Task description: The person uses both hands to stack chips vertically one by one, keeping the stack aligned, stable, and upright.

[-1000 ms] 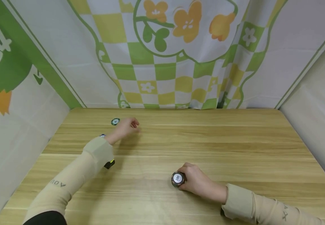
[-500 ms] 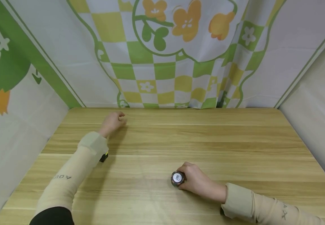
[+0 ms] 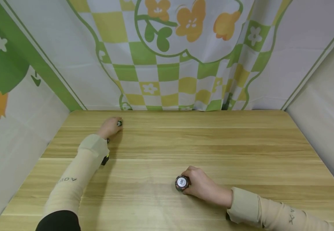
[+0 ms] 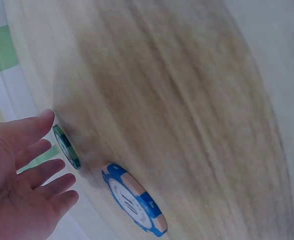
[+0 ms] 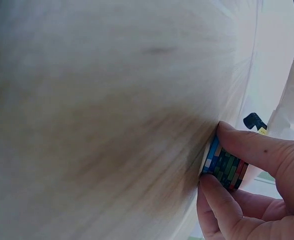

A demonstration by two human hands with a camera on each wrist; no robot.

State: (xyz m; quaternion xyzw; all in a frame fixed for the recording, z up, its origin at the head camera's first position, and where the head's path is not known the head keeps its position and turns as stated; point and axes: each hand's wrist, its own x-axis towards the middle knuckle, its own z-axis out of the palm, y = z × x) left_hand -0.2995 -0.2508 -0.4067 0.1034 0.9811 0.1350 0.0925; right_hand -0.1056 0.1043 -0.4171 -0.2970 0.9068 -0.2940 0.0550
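A stack of poker chips (image 5: 224, 162) stands on the table, its blue, green and reddish edges showing in the right wrist view. In the head view a dark chip marked 100 (image 3: 181, 182) tops it. My right hand (image 3: 206, 187) grips the stack from the side between thumb and fingers. Far off at the back left, my left hand (image 3: 109, 127) has its fingers spread around a green poker chip (image 4: 67, 147). No firm pinch on that chip shows. A blue and pale poker chip marked 10 (image 4: 132, 200) lies nearby; in the head view the left wrist mostly covers it.
The wooden table (image 3: 213, 138) meets a checked green and yellow curtain (image 3: 170, 72) at its back edge. Pale cloth walls flank it left and right. A dark wrist strap piece (image 3: 104, 160) hangs under the left sleeve.
My left hand has moved left across the back of the table and now reaches around the green chip. The right hand stays on the stack.
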